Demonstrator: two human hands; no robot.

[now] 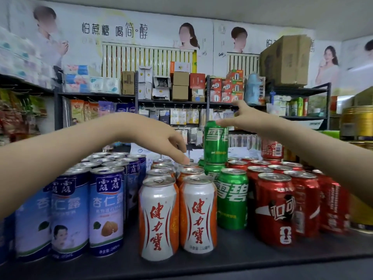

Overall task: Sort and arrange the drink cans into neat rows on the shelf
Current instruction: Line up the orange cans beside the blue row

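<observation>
Cans stand in rows by kind on the dark shelf (232,257): blue almond-drink cans (107,211) at left, orange-and-white cans (159,217) in the middle, green cans (232,199), then red cola cans (274,209) at right. One green can (216,144) stands stacked on another green can in the back. My right hand (244,118) reaches over it, thumb on its top rim, the other fingers spread and lifted. My left hand (161,140) hangs over the orange-and-white row, fingertips down on a rear can's lid (191,165). Neither hand holds anything.
A single red can (271,148) stands raised behind the red rows. Gold tins (357,122) stand stacked at the far right. Beyond the shelf are store racks with boxes, tissue packs and a large cardboard box (286,59).
</observation>
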